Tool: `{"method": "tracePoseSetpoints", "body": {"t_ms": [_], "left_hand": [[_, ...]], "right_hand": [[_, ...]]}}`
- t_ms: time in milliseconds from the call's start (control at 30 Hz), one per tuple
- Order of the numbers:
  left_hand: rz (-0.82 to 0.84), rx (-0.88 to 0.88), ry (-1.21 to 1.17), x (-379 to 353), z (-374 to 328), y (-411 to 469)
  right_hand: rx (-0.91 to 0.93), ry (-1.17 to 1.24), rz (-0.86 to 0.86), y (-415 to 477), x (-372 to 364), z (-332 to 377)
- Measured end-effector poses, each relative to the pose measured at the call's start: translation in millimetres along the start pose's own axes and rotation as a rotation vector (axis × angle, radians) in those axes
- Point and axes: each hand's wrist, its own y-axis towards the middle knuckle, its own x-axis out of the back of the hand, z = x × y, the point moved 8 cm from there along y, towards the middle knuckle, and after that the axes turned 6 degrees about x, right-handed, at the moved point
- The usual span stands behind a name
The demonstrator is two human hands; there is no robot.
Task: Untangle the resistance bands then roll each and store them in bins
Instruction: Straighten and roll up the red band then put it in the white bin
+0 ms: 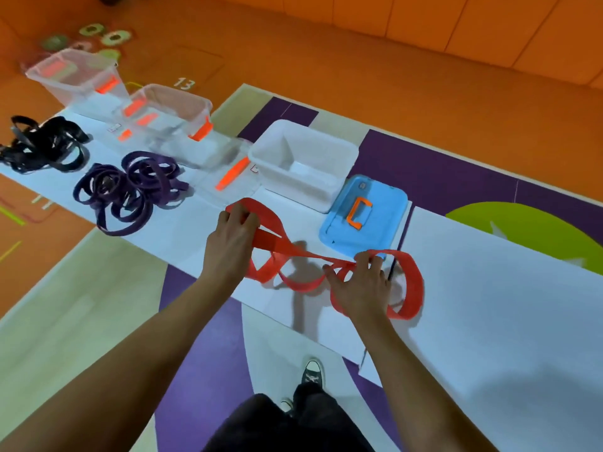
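A red resistance band (287, 247) is stretched and twisted in loops above the white table (489, 305). My left hand (230, 246) grips its left end, fingers curled round the strap. My right hand (357, 285) pinches the band's right part, where a big loop (412, 285) hangs beside it. A tangle of purple bands (130, 187) lies on the table to the left. A black tangle (44, 143) lies at the far left. An open white bin (303, 158) stands just behind the red band.
Two clear bins with orange latches (81, 76) (173, 115) stand at the back left. A clear lid (228, 181) and a blue lid with an orange handle (365, 216) flank the white bin. My shoes (313, 375) show below the table's front edge.
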Motion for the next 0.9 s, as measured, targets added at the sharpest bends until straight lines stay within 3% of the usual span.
{"method": "tracePoseSetpoints", "body": {"t_ms": [267,400,700,800,900], "left_hand": [[0.068,0.087,0.025,-28,63,46],[0.198,0.085,0.008,-68,75,53],[0.490,-0.115,0.014,-124,100,55],[0.520,-0.161,0.012,-134,107,53],[0.529,-0.194,-0.037,-140,108,46]], "right_hand": [[0.039,0.060,0.169,6,-41,42],[0.033,0.021,0.184,12,-47,34],[-0.244,0.001,0.139,2,-65,28],[-0.317,-0.011,0.192,-19,-79,25],[-0.442,0.027,0.120,-40,-83,18]]}}
